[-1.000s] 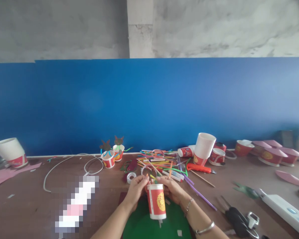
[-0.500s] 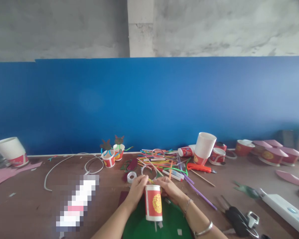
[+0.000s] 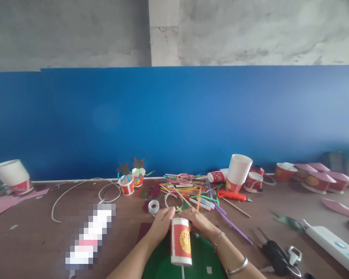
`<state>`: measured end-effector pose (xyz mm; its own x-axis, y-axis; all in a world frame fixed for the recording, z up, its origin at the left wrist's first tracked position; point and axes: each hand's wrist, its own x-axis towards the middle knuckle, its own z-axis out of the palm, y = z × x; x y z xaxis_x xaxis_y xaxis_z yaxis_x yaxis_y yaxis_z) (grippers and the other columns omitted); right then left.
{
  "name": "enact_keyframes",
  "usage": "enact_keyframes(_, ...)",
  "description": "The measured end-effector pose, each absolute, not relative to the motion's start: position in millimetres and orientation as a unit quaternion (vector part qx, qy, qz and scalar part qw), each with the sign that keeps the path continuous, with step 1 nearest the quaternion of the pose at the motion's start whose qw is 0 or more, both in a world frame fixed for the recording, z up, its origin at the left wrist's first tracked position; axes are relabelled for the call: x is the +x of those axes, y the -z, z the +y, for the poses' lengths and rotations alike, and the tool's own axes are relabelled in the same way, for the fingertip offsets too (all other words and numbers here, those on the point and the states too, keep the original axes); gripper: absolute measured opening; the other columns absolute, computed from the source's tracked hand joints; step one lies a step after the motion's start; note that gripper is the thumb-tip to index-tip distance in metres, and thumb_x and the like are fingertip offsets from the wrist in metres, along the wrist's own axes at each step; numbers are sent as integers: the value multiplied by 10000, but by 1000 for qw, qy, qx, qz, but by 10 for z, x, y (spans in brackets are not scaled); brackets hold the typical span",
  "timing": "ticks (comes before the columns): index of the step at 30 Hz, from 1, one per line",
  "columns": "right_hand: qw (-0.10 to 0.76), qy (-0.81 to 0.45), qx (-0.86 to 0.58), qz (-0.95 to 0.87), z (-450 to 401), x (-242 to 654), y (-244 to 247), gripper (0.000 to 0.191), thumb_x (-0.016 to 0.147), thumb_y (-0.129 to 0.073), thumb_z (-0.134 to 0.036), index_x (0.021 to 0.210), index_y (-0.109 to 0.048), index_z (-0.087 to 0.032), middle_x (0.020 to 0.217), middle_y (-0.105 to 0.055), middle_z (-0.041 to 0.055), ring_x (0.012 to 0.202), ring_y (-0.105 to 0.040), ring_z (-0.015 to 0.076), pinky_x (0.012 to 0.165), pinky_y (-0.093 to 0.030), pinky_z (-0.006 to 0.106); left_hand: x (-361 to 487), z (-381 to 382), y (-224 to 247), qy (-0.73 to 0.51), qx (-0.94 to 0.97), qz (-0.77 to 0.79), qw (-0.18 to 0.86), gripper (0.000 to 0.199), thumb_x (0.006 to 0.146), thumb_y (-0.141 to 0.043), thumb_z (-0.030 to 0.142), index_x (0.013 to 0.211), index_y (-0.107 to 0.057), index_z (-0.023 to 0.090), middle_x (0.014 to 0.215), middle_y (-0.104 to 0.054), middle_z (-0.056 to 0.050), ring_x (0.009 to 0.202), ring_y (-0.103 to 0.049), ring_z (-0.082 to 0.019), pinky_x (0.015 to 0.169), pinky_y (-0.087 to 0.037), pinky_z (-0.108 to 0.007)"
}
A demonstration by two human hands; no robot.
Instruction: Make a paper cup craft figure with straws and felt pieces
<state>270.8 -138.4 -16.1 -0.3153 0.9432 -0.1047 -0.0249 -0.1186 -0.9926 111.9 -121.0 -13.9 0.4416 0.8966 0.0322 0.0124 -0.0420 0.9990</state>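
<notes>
A red and white paper cup (image 3: 181, 242) with a yellow emblem lies tilted in front of me, a thin pale stick jutting from its near end. At its far end, my left hand (image 3: 162, 221) and my right hand (image 3: 200, 224) meet with bent fingers. A small yellow piece (image 3: 178, 208) shows between the fingertips, and both hands seem to pinch there. The cup hides part of the grip. Beneath lies a dark green sheet (image 3: 159, 261) with small paper scraps on it.
Beyond my hands are a tape roll (image 3: 153, 207), colourful pipe cleaners (image 3: 186, 190) and an orange cutter (image 3: 232, 195). Stacked cups (image 3: 239, 174) stand behind. Black scissors (image 3: 276, 255) and a power strip (image 3: 334, 248) lie right; two decorated cups (image 3: 126, 185) stand back left.
The cup has shifted slightly right and towards me, and its near end shows more of the stick. My fingertips have moved a little, covering more of the yellow piece.
</notes>
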Motion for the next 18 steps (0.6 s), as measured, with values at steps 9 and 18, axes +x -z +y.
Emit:
enact_keyframes(9, 423, -610, -473, -474, -1360, 2667, 186, 576, 772, -534, -644, 459, -414, -175, 380, -297, -82, 341, -225, 29, 358, -133, 187, 1135, -1178, 175, -389, 612, 359, 588, 556, 781, -414, 693, 513, -367, 208, 452, -344, 58, 457, -298, -93, 480, -229, -248)
enact_keyframes(18, 396, -549, -460, -575, -1370, 2695, 208, 598, 763, -580, -608, 390, -425, -167, 349, -342, -53, 354, -237, 39, 381, -150, 224, 1120, -1256, 134, -320, 663, 327, 593, 569, 747, -478, 669, 456, -460, 180, 406, -405, 23, 391, -331, -95, 436, -244, -250)
